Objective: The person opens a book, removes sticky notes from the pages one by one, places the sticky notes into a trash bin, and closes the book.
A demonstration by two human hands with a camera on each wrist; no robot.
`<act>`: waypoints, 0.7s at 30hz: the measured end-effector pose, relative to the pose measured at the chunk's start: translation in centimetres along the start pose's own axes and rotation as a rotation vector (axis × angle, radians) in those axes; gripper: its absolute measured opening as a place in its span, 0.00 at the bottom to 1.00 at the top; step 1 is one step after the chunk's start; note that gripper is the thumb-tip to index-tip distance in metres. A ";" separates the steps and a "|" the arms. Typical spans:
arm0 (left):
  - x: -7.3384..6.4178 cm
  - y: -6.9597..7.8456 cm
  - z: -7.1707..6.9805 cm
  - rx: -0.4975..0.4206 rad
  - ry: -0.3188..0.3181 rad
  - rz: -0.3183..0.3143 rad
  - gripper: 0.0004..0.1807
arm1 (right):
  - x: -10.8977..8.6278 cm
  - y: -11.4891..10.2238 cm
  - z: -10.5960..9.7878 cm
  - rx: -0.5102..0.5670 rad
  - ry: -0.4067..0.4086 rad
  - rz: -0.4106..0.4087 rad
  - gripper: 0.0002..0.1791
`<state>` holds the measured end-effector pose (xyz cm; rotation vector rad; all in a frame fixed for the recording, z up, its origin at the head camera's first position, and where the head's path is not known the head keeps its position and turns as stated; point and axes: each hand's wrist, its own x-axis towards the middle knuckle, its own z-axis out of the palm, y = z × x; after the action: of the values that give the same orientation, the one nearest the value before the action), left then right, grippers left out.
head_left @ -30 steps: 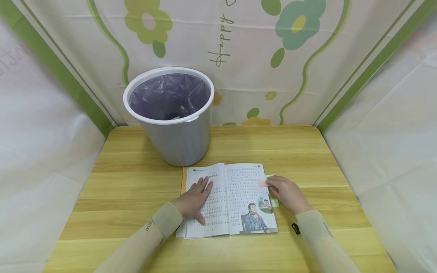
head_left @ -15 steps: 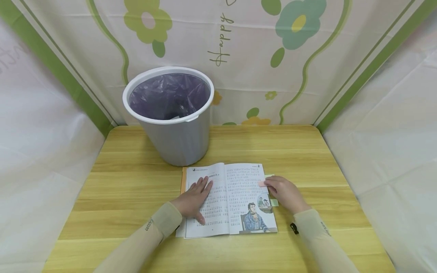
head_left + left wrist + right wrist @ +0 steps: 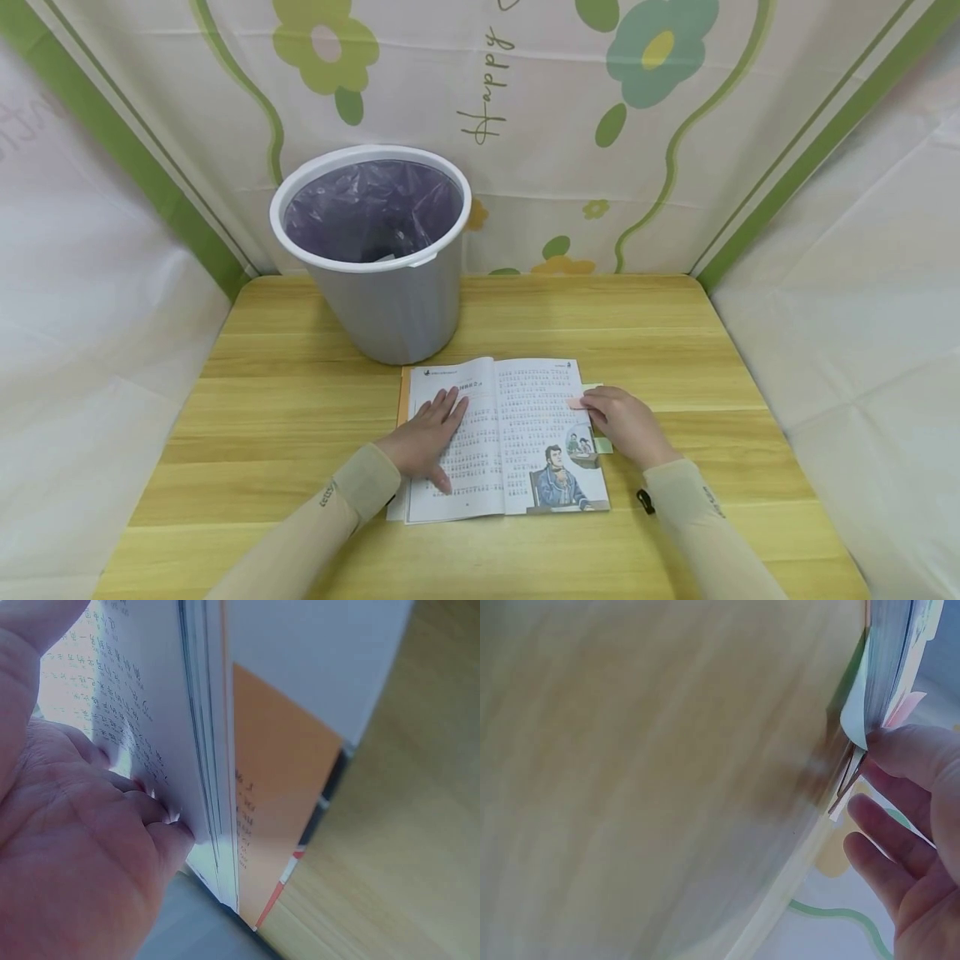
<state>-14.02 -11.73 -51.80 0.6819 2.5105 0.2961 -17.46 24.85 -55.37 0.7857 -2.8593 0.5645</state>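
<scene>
An open book (image 3: 528,417) with printed text lies on the wooden table, a seated figure pictured on its right page. My left hand (image 3: 423,442) rests on the left page with fingers spread; in the left wrist view its fingertips touch the paper. At the book's right edge, my right hand (image 3: 628,427) pinches a pink sticky tab (image 3: 576,403) between thumb and forefinger. The pink tab (image 3: 906,709) stands up from the page edge in the right wrist view, the other fingers loosely bent. A green tab (image 3: 603,446) sticks out below that hand.
Behind the book stands a grey trash bin (image 3: 393,312) lined with a purple plastic bag (image 3: 337,217). The wooden table (image 3: 300,367) meets a flower-printed curtain (image 3: 540,167) at the back. White sheets (image 3: 847,333) hang at both sides.
My right hand has shifted very slightly left, and the pink tab shows as a narrower, lifted strip. My left hand, the book and the bin stay in place.
</scene>
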 end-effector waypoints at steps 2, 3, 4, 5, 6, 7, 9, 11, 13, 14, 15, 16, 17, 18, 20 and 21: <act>-0.1 0.1 -0.1 -0.005 0.000 0.001 0.77 | 0.1 0.0 0.0 -0.004 0.007 -0.006 0.14; -0.1 0.1 -0.2 -0.007 0.000 0.002 0.77 | 0.1 0.0 0.0 -0.007 0.012 -0.008 0.14; -0.1 0.1 -0.2 -0.008 0.001 0.004 0.77 | 0.1 0.0 0.0 -0.006 0.016 -0.010 0.14; -0.1 0.2 -0.2 -0.009 0.003 0.006 0.77 | 0.2 0.0 0.0 -0.006 0.020 -0.013 0.14; -0.1 0.2 -0.3 -0.010 0.005 0.008 0.77 | 0.2 0.0 0.0 -0.008 0.023 -0.015 0.14; -0.1 0.2 -0.3 -0.008 0.005 0.007 0.77 | 0.2 -0.1 -0.1 -0.008 0.026 -0.017 0.13; -0.1 0.1 -0.2 -0.008 0.008 0.009 0.77 | 0.3 -0.1 -0.1 -0.011 0.027 -0.014 0.13; -0.1 0.1 -0.2 -0.009 0.011 0.012 0.77 | 0.3 -0.1 -0.1 -0.013 0.027 -0.012 0.13; -0.2 0.1 -0.2 -0.013 0.011 0.013 0.77 | 0.3 -0.1 -0.1 -0.014 0.027 -0.008 0.13; -0.2 0.1 -0.3 -0.013 0.010 0.013 0.77 | 0.3 -0.1 -0.1 -0.014 0.025 -0.006 0.13; -0.2 0.1 -0.3 -0.013 0.006 0.012 0.77 | 0.3 -0.1 0.0 -0.016 0.024 -0.004 0.13; -0.2 0.2 -0.3 -0.011 0.004 0.010 0.77 | 0.3 -0.1 0.0 -0.016 0.024 -0.004 0.13; -0.2 0.2 -0.3 -0.010 0.002 0.009 0.77 | 0.3 -0.1 0.0 -0.018 0.022 -0.002 0.13; -0.2 0.2 -0.3 -0.011 0.002 0.009 0.77 | 0.3 -0.1 0.1 -0.020 0.020 0.000 0.12; -0.2 0.2 -0.3 -0.011 0.002 0.009 0.77 | 0.3 -0.1 0.1 -0.021 0.017 0.004 0.12; -0.2 0.2 -0.3 -0.012 0.001 0.009 0.77 | 0.3 -0.1 0.1 -0.021 0.016 0.005 0.12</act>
<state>-13.93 -11.69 -51.40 0.6881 2.5052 0.3146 -17.72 24.60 -55.35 0.7669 -2.8483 0.5388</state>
